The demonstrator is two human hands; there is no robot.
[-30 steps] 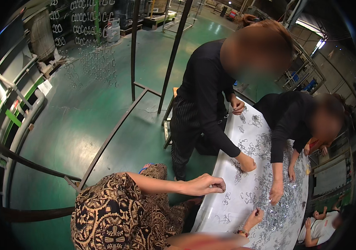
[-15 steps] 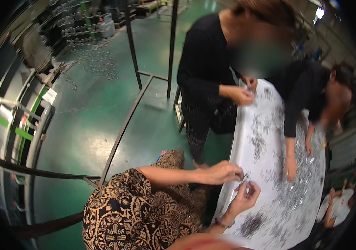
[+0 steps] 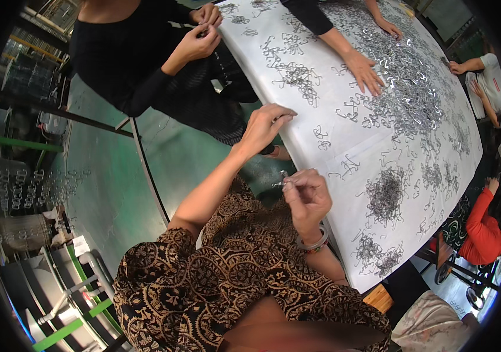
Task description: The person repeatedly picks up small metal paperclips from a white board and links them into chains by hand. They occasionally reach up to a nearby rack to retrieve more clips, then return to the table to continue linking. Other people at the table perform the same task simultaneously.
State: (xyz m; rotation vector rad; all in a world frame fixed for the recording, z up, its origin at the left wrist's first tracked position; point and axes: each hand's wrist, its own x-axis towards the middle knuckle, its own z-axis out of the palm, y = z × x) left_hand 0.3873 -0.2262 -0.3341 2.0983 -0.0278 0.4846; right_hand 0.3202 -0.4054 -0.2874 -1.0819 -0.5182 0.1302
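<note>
My right hand [image 3: 310,199] is closed in a pinch on small bent metal hooks [image 3: 284,178], held in the air beside the near edge of the white-covered table [image 3: 353,144]. Bracelets circle that wrist. Farther off, my left hand [image 3: 262,128] reaches to the table's left edge with its fingers bent and pressed together; whatever lies between its fingertips is hidden. A few loose hooks [image 3: 322,138] lie on the white cover to the right of it. Closer to my right hand sits a dense dark heap of hooks [image 3: 385,195].
A co-worker in black stands far left, fiddling with both hands [image 3: 200,40]. Another's hand [image 3: 364,71] lies over a wide spread of shiny hooks [image 3: 411,88]. People sit along the right side, one with a red sleeve [image 3: 480,226]. A metal frame [image 3: 149,170] stands left.
The view has swung round, bringing more of the table in. My hands were close together at the table edge; now they are apart, the right one nearer my body.
</note>
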